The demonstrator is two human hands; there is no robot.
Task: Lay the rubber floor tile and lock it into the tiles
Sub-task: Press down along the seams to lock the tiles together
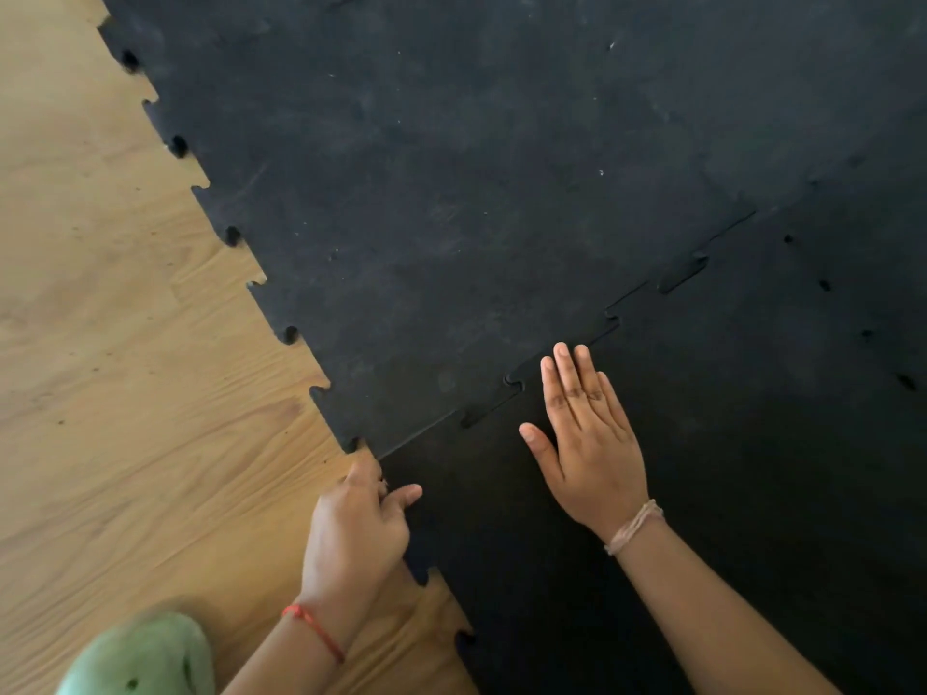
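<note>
A black rubber floor tile [702,469] with jigsaw edges lies at the lower right, butted against a larger laid black tile [451,193] above it. The toothed seam [592,338] between them runs diagonally, with some tabs still showing gaps. My right hand [587,438] lies flat, fingers spread, on the near tile just below the seam. My left hand [358,524] grips the near tile's left corner at its edge, thumb on top, where it meets the laid tile's corner.
Bare light wood-grain floor [125,368] fills the left side. A green cloth-covered shape [145,654], perhaps a knee, sits at the bottom left. More black tiles extend to the upper right.
</note>
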